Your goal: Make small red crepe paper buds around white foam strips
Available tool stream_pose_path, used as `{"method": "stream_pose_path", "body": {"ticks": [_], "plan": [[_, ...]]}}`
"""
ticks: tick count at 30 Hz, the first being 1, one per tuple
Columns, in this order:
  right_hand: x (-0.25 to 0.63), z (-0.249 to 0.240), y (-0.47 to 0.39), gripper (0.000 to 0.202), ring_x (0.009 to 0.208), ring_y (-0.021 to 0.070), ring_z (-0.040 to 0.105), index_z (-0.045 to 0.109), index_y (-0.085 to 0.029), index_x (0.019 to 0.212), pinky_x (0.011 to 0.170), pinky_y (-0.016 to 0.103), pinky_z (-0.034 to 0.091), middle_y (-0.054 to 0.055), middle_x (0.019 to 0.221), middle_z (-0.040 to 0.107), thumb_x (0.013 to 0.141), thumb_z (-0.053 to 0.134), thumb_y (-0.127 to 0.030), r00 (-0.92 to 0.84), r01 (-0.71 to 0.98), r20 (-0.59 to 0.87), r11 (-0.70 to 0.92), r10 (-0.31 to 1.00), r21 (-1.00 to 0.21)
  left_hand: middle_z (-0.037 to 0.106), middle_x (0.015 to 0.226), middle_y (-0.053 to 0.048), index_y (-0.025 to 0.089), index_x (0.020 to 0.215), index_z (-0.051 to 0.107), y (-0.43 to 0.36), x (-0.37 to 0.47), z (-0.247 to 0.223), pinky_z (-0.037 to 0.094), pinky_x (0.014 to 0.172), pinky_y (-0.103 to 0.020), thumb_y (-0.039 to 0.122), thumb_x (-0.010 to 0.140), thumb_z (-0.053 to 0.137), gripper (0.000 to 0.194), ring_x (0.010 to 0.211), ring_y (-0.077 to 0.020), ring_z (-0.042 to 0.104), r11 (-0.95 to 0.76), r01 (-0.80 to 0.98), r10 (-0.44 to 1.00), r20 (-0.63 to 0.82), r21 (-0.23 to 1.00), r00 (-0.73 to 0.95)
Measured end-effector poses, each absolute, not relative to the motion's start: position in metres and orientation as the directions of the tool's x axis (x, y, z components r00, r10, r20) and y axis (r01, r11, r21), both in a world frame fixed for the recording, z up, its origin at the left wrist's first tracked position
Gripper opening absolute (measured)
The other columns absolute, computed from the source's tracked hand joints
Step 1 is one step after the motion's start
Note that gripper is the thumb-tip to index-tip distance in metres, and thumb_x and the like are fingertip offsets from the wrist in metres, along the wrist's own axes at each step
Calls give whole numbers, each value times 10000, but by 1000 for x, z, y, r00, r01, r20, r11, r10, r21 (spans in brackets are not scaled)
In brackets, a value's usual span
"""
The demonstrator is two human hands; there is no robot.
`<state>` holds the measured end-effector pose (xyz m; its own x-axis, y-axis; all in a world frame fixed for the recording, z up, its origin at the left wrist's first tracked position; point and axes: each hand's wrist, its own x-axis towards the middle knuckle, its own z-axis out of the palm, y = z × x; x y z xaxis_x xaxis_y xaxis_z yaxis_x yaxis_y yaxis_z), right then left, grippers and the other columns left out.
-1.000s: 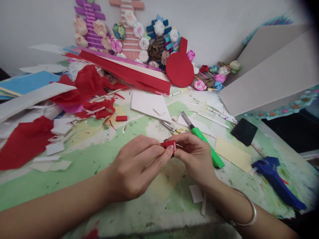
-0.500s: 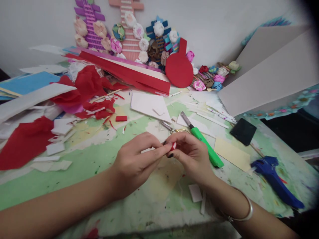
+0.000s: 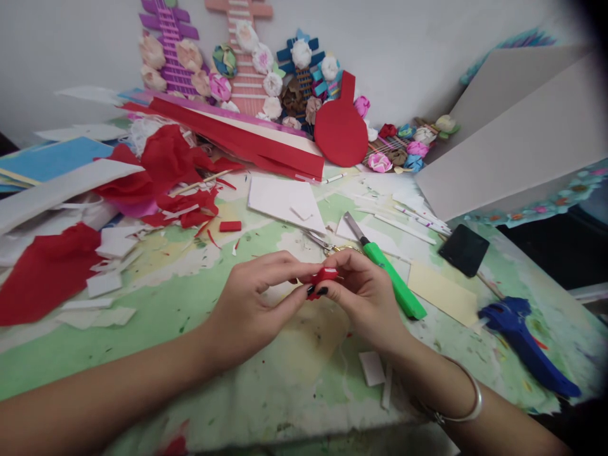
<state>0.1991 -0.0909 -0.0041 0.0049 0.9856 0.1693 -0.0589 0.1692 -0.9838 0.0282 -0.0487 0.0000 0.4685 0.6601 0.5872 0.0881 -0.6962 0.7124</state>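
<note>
Between my fingertips, above the middle of the table, is a small white piece partly wrapped in red paper [image 3: 325,275]. My left hand [image 3: 259,297] pinches it from the left, thumb below and fingers above. From the right, my right hand [image 3: 365,288] grips its other end between thumb and forefinger. Fingers cover much of the piece. Just beyond the hands lie scissors [image 3: 319,239] and a green utility knife [image 3: 392,275] with its blade out. A finished-looking red block [image 3: 230,226] rests on the table to the left.
Red crepe paper [image 3: 52,272] and white foam scraps [image 3: 104,284] heap up on the left. A white board [image 3: 285,202] lies ahead, with a red round-bodied cutout [image 3: 341,130] behind it. On the right are a blue glue gun [image 3: 527,342], a black square [image 3: 464,250] and a grey panel [image 3: 513,126].
My left thumb has come down beneath the piece, and the fingers have shifted. More of the red paper and the white face now shows between my hands.
</note>
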Motion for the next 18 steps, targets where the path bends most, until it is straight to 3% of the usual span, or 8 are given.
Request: {"method": "stream_pose_path", "body": {"ticks": [8, 12, 18], "plan": [[203, -12, -86, 188, 705, 119, 607, 604, -184, 797, 669, 256, 507, -5, 770, 629, 739, 760, -272, -30, -200, 162, 153, 986, -968, 711, 887, -19, 183, 1034, 665, -50, 31, 0, 535, 736, -259, 134, 746, 675, 293, 772, -145, 661, -494, 156, 786, 363, 856, 500], [204, -16, -85, 183, 749, 128, 621, 609, -199, 840, 690, 264, 510, -5, 812, 620, 752, 753, -270, -87, -266, 124, 97, 989, -959, 710, 858, 4, 202, 985, 669, -50, 31, -2, 524, 716, -253, 147, 749, 676, 243, 754, -143, 658, -486, 191, 803, 350, 853, 482], [205, -9, -86, 181, 773, 146, 644, 629, -204, 857, 739, 301, 526, 4, 818, 648, 747, 756, -269, -104, -190, 143, 122, 984, -974, 703, 848, 4, 187, 943, 659, -47, 31, -3, 512, 728, -253, 150, 765, 647, 182, 769, -143, 657, -497, 222, 803, 347, 839, 485]]}}
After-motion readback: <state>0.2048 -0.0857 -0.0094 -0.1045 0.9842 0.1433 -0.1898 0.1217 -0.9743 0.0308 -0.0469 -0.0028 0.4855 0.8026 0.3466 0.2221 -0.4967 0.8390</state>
